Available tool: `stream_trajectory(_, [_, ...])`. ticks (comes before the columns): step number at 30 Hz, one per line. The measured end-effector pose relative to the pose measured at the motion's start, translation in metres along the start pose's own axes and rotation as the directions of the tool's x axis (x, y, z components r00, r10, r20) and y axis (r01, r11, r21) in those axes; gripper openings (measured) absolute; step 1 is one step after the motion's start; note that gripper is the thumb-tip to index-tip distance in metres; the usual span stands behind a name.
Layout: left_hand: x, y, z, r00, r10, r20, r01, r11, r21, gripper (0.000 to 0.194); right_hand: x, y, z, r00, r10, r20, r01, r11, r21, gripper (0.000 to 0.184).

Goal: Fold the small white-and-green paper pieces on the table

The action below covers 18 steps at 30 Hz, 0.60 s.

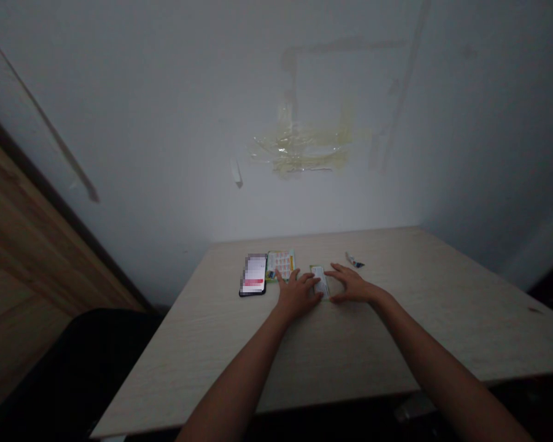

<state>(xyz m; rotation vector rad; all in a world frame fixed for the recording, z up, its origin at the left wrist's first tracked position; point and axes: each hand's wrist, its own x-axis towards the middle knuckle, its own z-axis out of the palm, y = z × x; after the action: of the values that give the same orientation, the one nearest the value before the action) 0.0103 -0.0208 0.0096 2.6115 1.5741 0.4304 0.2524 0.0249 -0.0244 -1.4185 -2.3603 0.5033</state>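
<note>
A small printed card or packet (321, 283) lies on the light wooden table between my two hands. My left hand (297, 294) rests with its fingers spread, the thumb side at the card's left edge and other fingertips reaching a printed colourful sheet (282, 263). On the card's right side, my right hand (351, 286) has its thumb and fingers apart, with the tips at the card's edge. Neither hand is wrapped round anything. A phone (254, 275) with a lit, partly blurred screen lies left of the colourful sheet.
A small crumpled wrapper scrap (354, 260) lies beyond my right hand. The table (203, 362) meets a pale wall (166, 153) with peeling tape (304, 150). A dark chair-like shape (92, 362) and wooden panel (27, 245) stand at the left.
</note>
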Motion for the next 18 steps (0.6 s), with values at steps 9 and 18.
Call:
stream_trajectory(9, [0.0009, -0.0015, 0.0011, 1.0, -0.011, -0.01, 0.011, 1.0, 0.007, 0.046, 0.0054, 0.0055, -0.0037, 0.985, -0.117, -0.129, 0.132, 0.986, 0.107, 0.018])
stream_trajectory(18, [0.0012, -0.0028, 0.0023, 1.0, -0.008, -0.016, 0.008, 1.0, -0.006, 0.045, 0.0092, 0.0032, -0.0003, 0.969, -0.127, -0.21, 0.138, 0.99, 0.04, 0.02])
